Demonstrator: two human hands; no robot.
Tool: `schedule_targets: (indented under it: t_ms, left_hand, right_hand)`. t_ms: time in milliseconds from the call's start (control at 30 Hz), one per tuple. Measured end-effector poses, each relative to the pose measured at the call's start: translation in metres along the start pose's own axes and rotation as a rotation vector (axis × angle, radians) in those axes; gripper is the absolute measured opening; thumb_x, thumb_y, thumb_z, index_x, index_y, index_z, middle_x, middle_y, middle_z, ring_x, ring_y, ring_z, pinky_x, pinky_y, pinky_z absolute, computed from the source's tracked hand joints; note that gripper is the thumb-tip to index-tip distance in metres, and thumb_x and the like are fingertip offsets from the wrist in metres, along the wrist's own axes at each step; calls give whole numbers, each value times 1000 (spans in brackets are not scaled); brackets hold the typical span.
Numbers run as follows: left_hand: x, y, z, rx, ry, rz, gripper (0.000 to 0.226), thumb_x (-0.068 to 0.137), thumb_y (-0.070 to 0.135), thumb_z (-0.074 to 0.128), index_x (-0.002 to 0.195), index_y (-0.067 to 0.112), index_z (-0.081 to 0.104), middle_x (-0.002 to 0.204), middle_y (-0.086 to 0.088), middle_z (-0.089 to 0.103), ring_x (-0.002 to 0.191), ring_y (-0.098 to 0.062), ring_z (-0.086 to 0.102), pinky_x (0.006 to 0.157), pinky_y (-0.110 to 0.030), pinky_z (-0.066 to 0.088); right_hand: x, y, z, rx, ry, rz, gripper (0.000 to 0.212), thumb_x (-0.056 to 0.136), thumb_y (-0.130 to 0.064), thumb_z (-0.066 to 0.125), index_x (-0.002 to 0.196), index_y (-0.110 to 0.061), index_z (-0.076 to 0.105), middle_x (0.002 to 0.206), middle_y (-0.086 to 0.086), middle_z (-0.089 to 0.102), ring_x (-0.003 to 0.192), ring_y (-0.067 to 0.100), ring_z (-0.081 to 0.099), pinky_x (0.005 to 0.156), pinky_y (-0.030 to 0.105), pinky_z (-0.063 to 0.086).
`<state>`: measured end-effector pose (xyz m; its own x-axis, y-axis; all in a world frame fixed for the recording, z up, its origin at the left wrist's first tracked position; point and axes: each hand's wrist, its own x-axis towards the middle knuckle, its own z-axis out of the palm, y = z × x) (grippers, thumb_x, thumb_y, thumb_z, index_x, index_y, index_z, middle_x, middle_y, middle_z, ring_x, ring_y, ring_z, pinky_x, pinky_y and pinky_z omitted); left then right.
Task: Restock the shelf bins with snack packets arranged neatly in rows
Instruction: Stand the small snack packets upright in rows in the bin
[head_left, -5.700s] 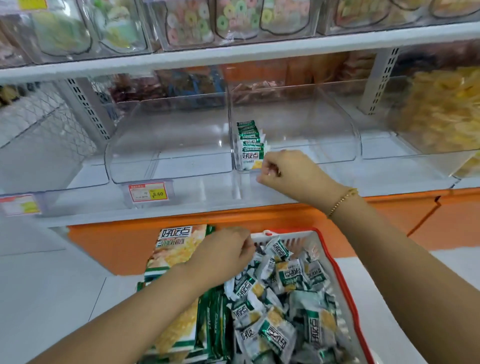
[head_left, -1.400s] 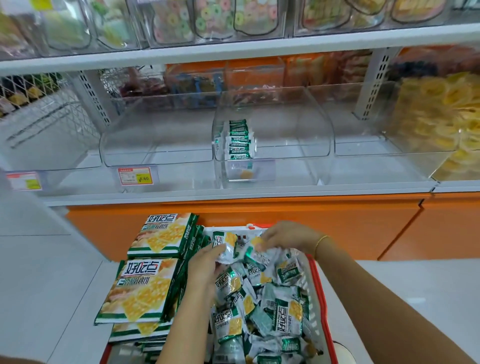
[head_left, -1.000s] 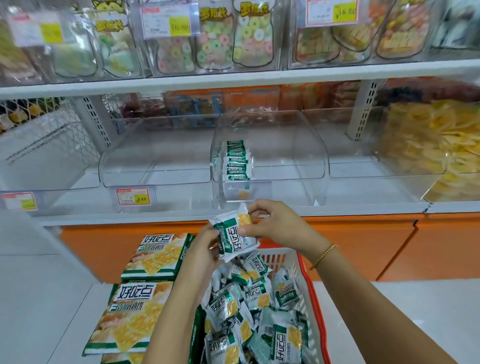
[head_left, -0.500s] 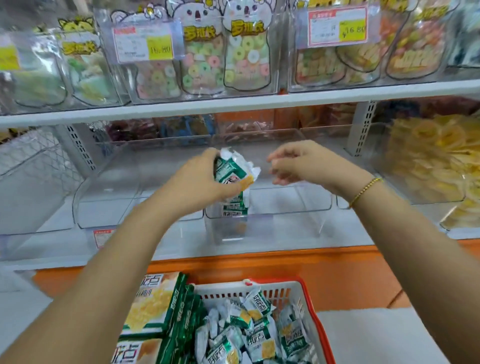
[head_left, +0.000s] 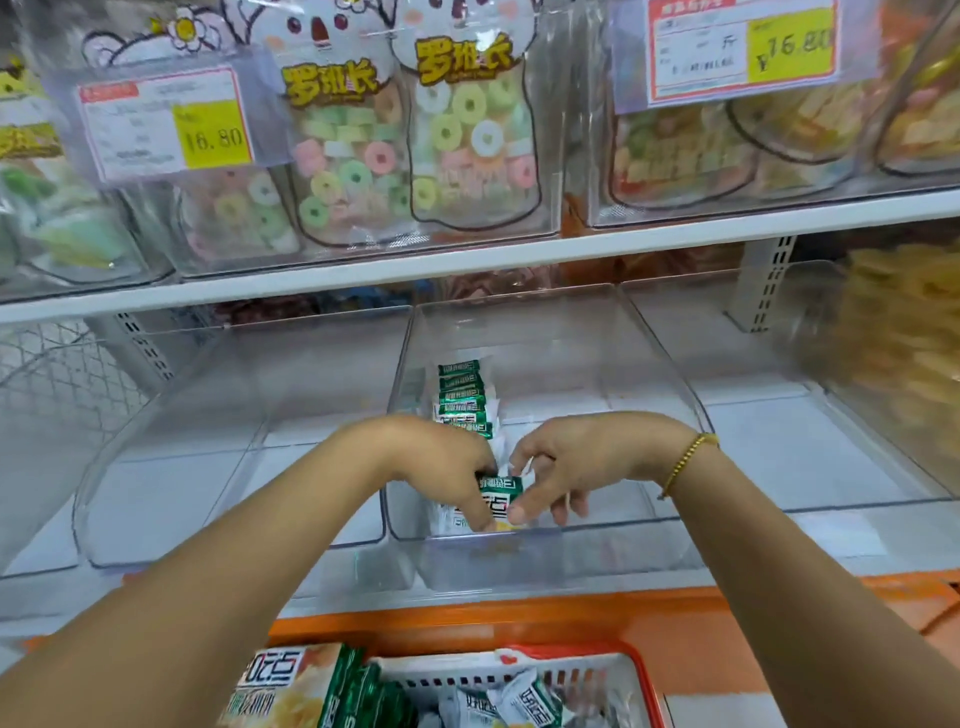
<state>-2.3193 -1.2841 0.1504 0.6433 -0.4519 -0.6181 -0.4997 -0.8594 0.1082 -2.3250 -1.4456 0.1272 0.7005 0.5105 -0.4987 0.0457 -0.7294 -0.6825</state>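
A clear shelf bin (head_left: 660, 410) in the middle holds a row of small green-and-white snack packets (head_left: 461, 397) standing along its left side. Both hands reach into the bin's front. My left hand (head_left: 441, 462) and my right hand (head_left: 566, 462) pinch one snack packet (head_left: 500, 493) between them at the front end of the row. Below, a red basket (head_left: 641, 675) holds several loose packets (head_left: 524, 701) of the same kind.
An empty clear bin (head_left: 223, 415) stands to the left, and a bin of yellow snacks (head_left: 904, 343) to the right. Large snack bags (head_left: 291, 686) lie left of the basket. The upper shelf (head_left: 467, 260) carries candy bags and price tags.
The hands lifted packets from the basket up to the shelf. They have since dropped into the middle bin and now hold a packet at the front of the row.
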Motion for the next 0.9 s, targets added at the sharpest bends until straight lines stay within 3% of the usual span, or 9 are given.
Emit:
schedule_targets:
  t_ms: [133,233,267,367,433,567,733,833,900]
  left_hand:
    - [-7,-6,-12,-100,-133,9,20,91,33,58,87,13,58,77,-3,48,74,-16,49,66,-24,38]
    - [-10,-10,-18,-291,-170,-36,26,97,25,51,109,6,64,101,-5,59,107,-23,60,89,-25,50]
    - [-10,-10,-18,-298,-174,-41,24,97,21,51,111,6,64,102,-1,58,110,-26,60,90,-25,51]
    - [-8,-11,-19,-141,-111,-9,16,92,16,58,104,11,68,86,1,63,85,-21,61,69,-16,49]
    - [-6,-10,-16,-101,-59,-8,23,85,16,68,107,14,69,93,-5,69,77,-15,59,66,-19,46]
    - [-6,-8,-7,-108,-3,-37,24,76,18,78,97,17,67,90,-1,69,79,-16,65,61,-20,44]
    - [-10,-8,-12,-192,-50,-44,27,87,15,66,113,9,66,88,2,65,81,-13,63,69,-17,52]
    - [-12,-12,-15,-310,-21,-88,24,93,4,53,114,3,64,91,-7,64,73,-12,60,69,-18,54]
    - [-12,-15,-15,-201,54,-99,22,90,2,56,109,5,66,95,-12,68,68,-12,59,64,-19,51]
  right_hand:
    - [11,-3,4,8,-59,47,66,79,-33,75,133,-8,45,82,4,70,65,16,65,52,20,52]
    - [14,-4,4,-24,-104,53,62,82,-54,63,122,-8,55,95,11,70,73,20,69,64,25,57]
    - [15,-5,5,-11,-105,55,63,83,-58,58,120,-8,56,96,11,70,75,22,70,68,27,57]
    - [19,-6,9,-15,-61,59,61,85,-56,57,115,-3,58,96,13,71,79,24,70,80,33,58]
    - [20,-8,11,-30,-47,64,58,83,-51,64,113,-2,60,100,16,71,73,21,68,81,33,58]
    - [19,-13,15,-1,-62,70,55,80,-42,71,116,-3,58,97,14,69,59,11,66,73,25,58]
    - [14,-14,17,61,-54,69,60,80,-39,73,124,-4,52,99,17,71,68,18,62,90,36,54]
    - [6,-10,8,109,-38,73,50,80,-35,74,116,-6,56,77,8,71,63,14,64,73,25,56]
    - [-4,-3,-4,156,-22,69,38,81,-32,73,108,-10,57,74,5,70,59,12,65,61,20,56]
